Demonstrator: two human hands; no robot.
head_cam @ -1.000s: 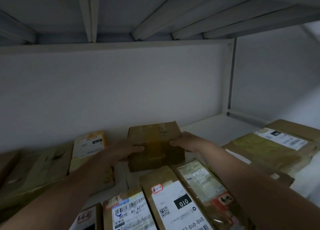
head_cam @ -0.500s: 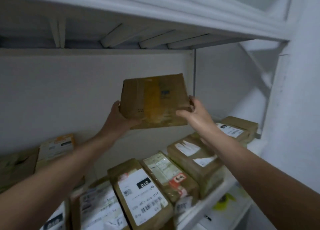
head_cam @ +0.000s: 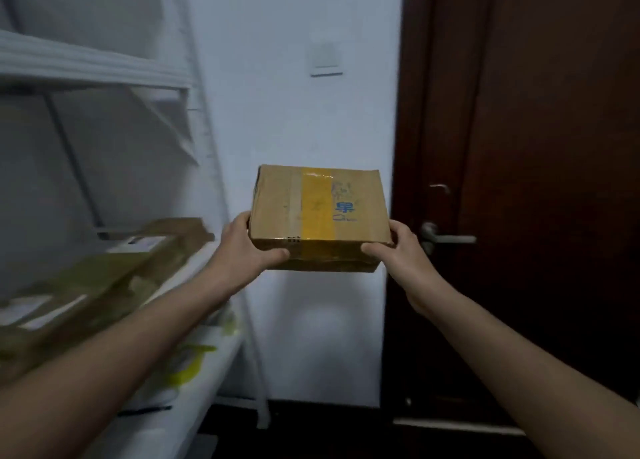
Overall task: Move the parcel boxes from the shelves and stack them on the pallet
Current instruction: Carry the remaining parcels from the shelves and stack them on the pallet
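A brown parcel box (head_cam: 318, 212) with a yellow tape stripe and blue print is held in the air in front of the white wall. My left hand (head_cam: 247, 247) grips its left near corner, thumb along the front edge. My right hand (head_cam: 398, 250) grips its right near corner. The box is level, clear of the white shelf unit (head_cam: 93, 65) at the left. More brown parcels (head_cam: 104, 275) lie blurred on the middle shelf. No pallet is in view.
A dark wooden door (head_cam: 540, 181) with a metal lever handle (head_cam: 446, 238) fills the right side. A light switch (head_cam: 323, 58) sits on the wall above the box. The shelf's upright post (head_cam: 221, 195) stands just left of the box. Yellow-marked items (head_cam: 187, 365) lie on a lower shelf.
The box has been lifted off the shelf and carried out to the right, away from the shelves; the view has swung from the shelf interior to the wall and door.
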